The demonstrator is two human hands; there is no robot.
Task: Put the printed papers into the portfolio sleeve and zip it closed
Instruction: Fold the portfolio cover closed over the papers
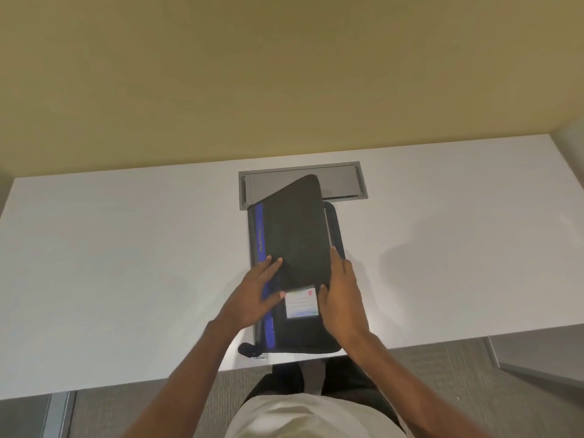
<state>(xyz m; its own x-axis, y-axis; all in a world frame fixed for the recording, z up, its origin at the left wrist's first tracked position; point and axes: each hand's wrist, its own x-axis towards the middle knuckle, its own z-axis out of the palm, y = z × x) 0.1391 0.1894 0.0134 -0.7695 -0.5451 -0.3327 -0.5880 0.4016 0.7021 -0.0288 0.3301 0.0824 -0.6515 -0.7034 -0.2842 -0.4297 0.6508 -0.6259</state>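
A black portfolio sleeve point(303, 335) with a blue stripe point(269, 330) and a clear label pocket point(301, 305) lies lengthwise on the white desk point(126, 263), its near end at the front edge. A black flat panel point(295, 235) with rounded corners sits tilted on top of it; I cannot tell whether it is the sleeve's flap or a separate piece. My left hand point(252, 295) pinches the panel's near left corner. My right hand point(343, 295) grips its near right edge. No printed papers are visible.
A grey cable hatch point(343, 181) is set into the desk behind the sleeve, partly covered by the panel. A dark carry handle point(333, 222) sticks out on the sleeve's right side. A metal zip pull point(259, 356) hangs at the near left corner. Beyond the desk is a yellow wall.
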